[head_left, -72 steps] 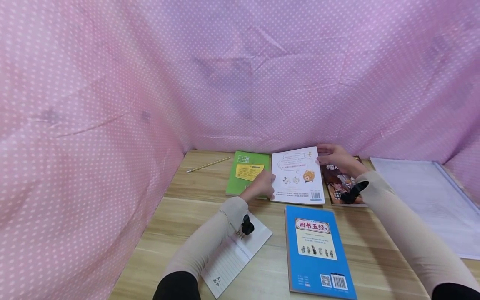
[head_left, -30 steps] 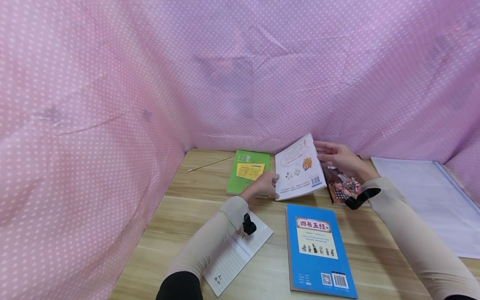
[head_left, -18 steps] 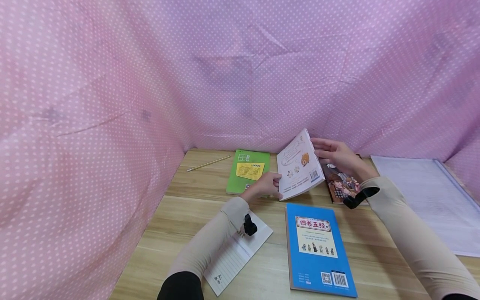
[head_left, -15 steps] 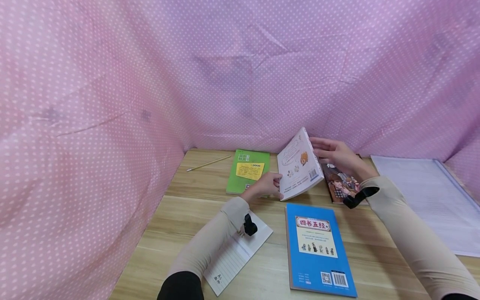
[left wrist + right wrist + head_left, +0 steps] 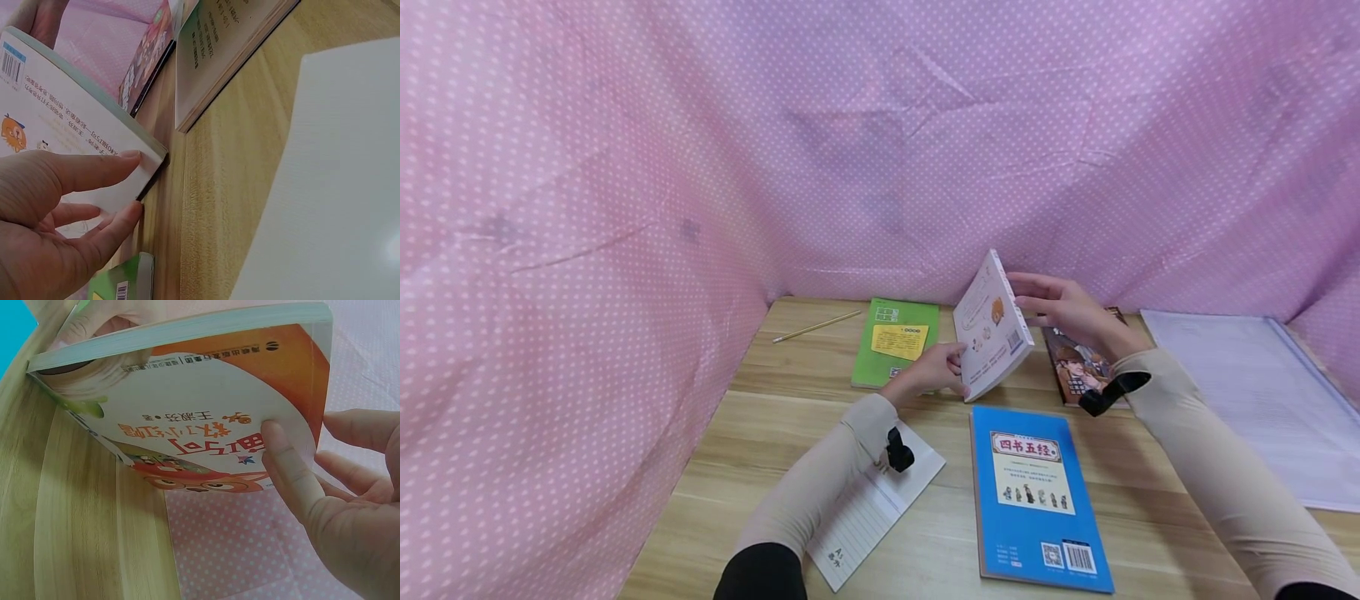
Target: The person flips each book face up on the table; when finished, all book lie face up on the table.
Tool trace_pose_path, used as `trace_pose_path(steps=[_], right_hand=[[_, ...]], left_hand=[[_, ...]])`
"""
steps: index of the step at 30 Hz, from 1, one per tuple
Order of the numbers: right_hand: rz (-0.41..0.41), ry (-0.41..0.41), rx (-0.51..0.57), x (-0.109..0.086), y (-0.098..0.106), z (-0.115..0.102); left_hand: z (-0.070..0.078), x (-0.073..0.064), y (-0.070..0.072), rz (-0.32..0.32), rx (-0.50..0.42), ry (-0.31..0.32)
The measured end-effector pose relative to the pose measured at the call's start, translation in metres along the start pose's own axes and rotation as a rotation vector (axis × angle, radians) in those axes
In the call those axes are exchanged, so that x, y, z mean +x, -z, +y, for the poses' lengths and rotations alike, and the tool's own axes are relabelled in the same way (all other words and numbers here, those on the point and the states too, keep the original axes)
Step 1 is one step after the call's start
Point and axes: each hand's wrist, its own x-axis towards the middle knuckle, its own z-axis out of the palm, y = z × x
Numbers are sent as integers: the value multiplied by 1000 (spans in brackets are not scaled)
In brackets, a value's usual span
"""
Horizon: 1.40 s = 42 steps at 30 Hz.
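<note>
A white paperback [image 5: 988, 354] stands tilted up off the table at the back, its printed back cover toward the head camera. My left hand [image 5: 934, 369] pinches its left edge near the lower corner, thumb on the back cover in the left wrist view. Beyond the other edge, my right hand [image 5: 1071, 315] touches the book with fairly straight fingers. The right wrist view shows the orange and white front cover [image 5: 206, 394], with one digit against it and other fingers by the edge.
A green book [image 5: 872, 358] lies left of the hands, with a pencil [image 5: 817, 327] beyond it. Below the right hand is a dark comic-style book [image 5: 1078, 371]. Nearer sit a blue book [image 5: 1037, 546] and a notepad [image 5: 865, 521]. A translucent sheet or folder [image 5: 1247, 400] lies at right.
The white book has gone from lying nearly flat to tilted steeply, its right side raised and swung leftward. My right hand has followed it up and left; the left hand shifted slightly right.
</note>
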Motion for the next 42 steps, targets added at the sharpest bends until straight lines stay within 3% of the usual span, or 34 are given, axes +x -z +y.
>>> trace_pose_path(steps=[8,19,26,35,42], right_hand=[[-20,16,-44,1,-3,-2],[-36,39,-5,2,-6,-4],[-56,92,-21,6,-10,0],[-50,56,-47,12,-25,2],[-109,99,-53,22,-38,6]], left_hand=[[9,1,4,3,-94,-47],[40,3,14,0,-113,-143],[54,6,22,13,-208,-114],[57,3,37,25,-246,-98],[56,0,51,30,-291,-49]])
